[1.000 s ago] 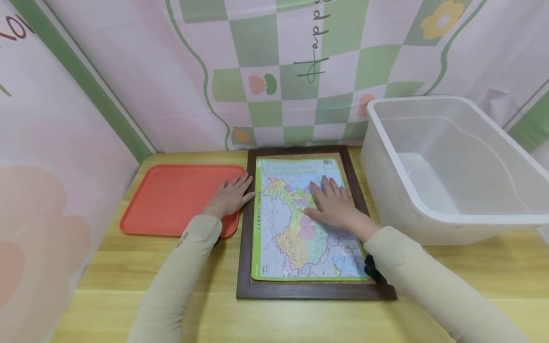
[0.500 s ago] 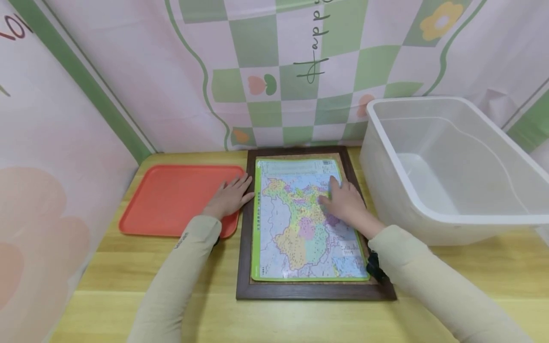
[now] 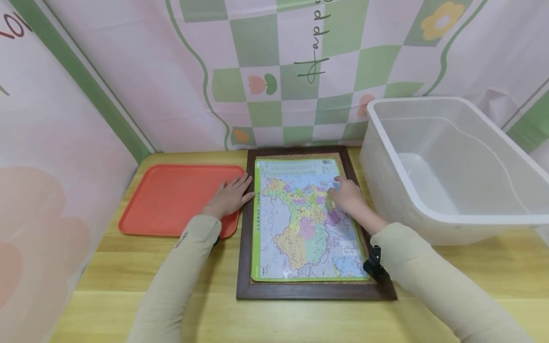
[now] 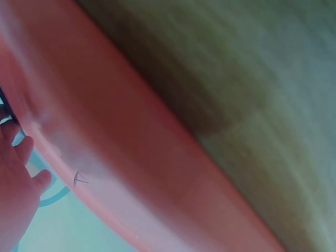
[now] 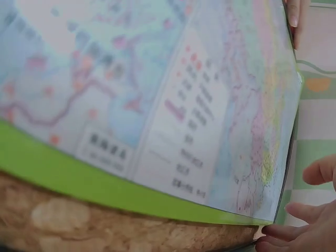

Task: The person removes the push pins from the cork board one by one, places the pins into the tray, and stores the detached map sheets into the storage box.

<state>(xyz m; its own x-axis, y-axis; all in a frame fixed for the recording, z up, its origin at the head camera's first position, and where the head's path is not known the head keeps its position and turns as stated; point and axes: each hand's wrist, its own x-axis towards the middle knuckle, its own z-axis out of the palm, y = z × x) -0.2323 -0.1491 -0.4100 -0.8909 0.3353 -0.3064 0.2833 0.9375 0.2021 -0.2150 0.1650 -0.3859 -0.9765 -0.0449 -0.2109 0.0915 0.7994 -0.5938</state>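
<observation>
A green-edged, colourful map sheet (image 3: 279,228) lies on a cork board with a dark brown frame (image 3: 317,291). My left hand (image 3: 227,197) rests, fingers spread, across the right rim of the red tray (image 3: 171,200), its fingertips on the frame's left side. In the left wrist view that hand (image 4: 18,184) shows at the left, beyond the tray's edge. At the map's right edge is my right hand (image 3: 348,197), thumb and index finger pointing apart over the sheet. The right wrist view shows its fingertips (image 5: 270,231) right at the green border above the cork (image 5: 63,215).
A big white plastic bin (image 3: 411,200) stands close to the frame on the right. Behind the wooden table (image 3: 317,324) hangs a patterned green and pink curtain (image 3: 296,85).
My right hand has slid from flat on the map's middle to its right edge, with its fingers drawn in. The left hand and the map have stayed in place.
</observation>
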